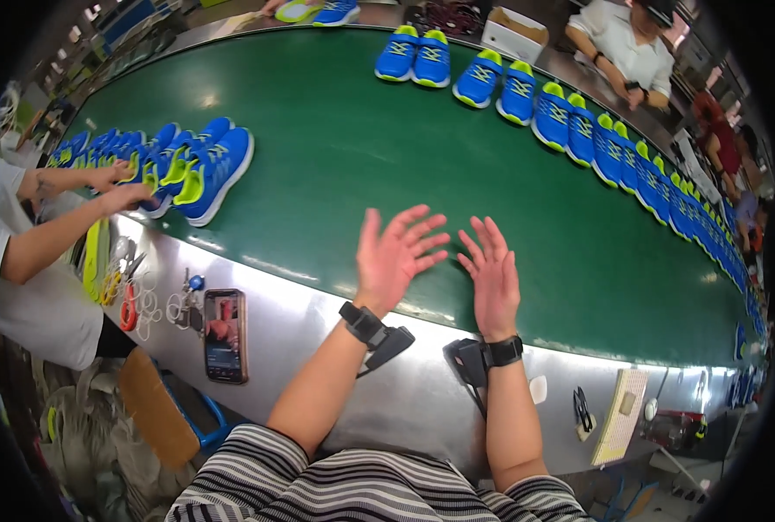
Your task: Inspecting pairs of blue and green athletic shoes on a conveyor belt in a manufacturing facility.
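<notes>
My left hand (pixel 396 257) hovers palm up over the near edge of the green belt (pixel 335 148), its fingers spread and nothing in it. Beside it on the right, my right hand (pixel 494 283) is raised with fingers stretched out, also holding nothing. Black straps with small dark devices sit on both wrists. Blue sneakers (pixel 218 178) with lime-green linings stand in a cluster at the left of the belt. More blue sneakers (pixel 479 78) line its far edge in pairs, running to the right. Neither hand touches a shoe.
A phone (pixel 224 335), scissors (pixel 129 261) and loose elastic loops lie on the steel ledge (pixel 274 313) at left. A pale block (pixel 620 418) and black snips (pixel 583 413) are at right. Co-workers' hands (pixel 130 196) work among the left shoes; another person (pixel 627 52) sits across.
</notes>
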Demonstrator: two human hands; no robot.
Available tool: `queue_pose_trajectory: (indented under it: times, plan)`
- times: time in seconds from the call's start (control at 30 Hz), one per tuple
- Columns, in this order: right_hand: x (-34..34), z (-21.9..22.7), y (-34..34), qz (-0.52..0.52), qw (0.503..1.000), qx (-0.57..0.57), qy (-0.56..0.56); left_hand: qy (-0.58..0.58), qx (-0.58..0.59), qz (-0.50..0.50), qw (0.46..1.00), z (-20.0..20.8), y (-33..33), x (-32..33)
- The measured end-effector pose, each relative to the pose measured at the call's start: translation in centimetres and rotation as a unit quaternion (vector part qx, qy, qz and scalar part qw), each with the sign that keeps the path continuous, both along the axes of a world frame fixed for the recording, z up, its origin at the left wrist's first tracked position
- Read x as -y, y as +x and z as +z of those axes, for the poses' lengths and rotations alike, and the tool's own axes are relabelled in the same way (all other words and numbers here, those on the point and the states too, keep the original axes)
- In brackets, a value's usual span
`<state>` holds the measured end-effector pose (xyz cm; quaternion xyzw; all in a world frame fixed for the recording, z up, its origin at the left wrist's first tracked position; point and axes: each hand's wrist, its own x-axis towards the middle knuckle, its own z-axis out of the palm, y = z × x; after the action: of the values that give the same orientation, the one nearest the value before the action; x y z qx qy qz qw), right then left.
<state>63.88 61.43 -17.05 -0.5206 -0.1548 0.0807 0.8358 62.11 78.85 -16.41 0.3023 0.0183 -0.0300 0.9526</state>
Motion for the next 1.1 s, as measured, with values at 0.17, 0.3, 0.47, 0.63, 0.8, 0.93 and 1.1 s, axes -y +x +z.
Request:
queue_pose_trajectory:
  times: [0.17,0.3,0.47,0.63,0.8,0.93,1.1]
  plan:
    - [0.4,0.3,-0.5,-0.020,0.995,0.034,-0.089,0.124,-0.029,-0.002,0.992,0.9,-0.4,-0.3]
    - [0.6,0.1,0.0,-0.031,0.995,0.010,-0.096,0.342,-0.019,0.047,0.938,5.3,-0.4,-5.7]
    - [-0.6,0.3,0.1,-0.023,0.997,0.009,-0.076,0.805,0.026,0.320,0.500,4.5,0.5,-26.3]
    - [-0.2,-0.3,0.3,-0.014,0.996,0.004,-0.083,0.893,-0.177,0.221,0.349,3.4,-1.2,-36.7]
    - [-0.6,-0.7,0.0,-0.003,0.996,0.004,-0.090,0.924,-0.269,0.099,0.253,2.7,-0.1,-36.3]
    - [-0.7,-1.1,0.1,-0.012,0.995,0.000,-0.104,0.932,-0.182,0.159,0.268,4.9,0.2,-33.5]
    - [-2.2,2.3,-3.1,0.015,0.973,0.044,-0.226,0.906,-0.088,0.138,0.391,9.2,-6.4,-22.4]
